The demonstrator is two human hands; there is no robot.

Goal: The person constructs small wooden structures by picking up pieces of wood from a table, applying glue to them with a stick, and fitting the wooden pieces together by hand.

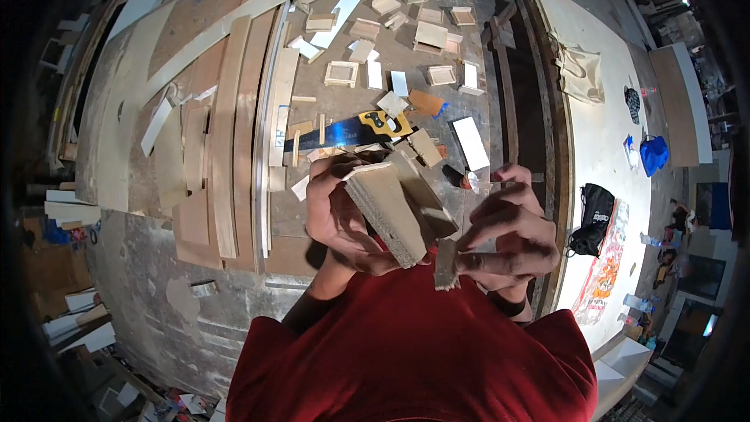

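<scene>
My left hand (pixel 332 215) is wrapped round a small wooden box (pixel 384 215), tilted in front of my chest, with a rough, grainy edge facing up. Between the thumb and fingers of my right hand (pixel 512 238) is a small flat grey-brown piece (pixel 446 264) with a ragged lower end, close to the box's near right corner. I cannot tell what this piece is made of. Just beyond the box lies a handsaw (pixel 344 134) with a yellow and black handle, partly among wood offcuts.
Several small wooden boxes (pixel 341 73) and white pieces (pixel 469 144) are scattered across the worktable ahead. Long boards (pixel 230 141) lie to the left. On the right, a pale table (pixel 609 141) carries a cloth bag (pixel 580 74), a black pouch (pixel 594 219) and a printed plastic bag (pixel 608 270).
</scene>
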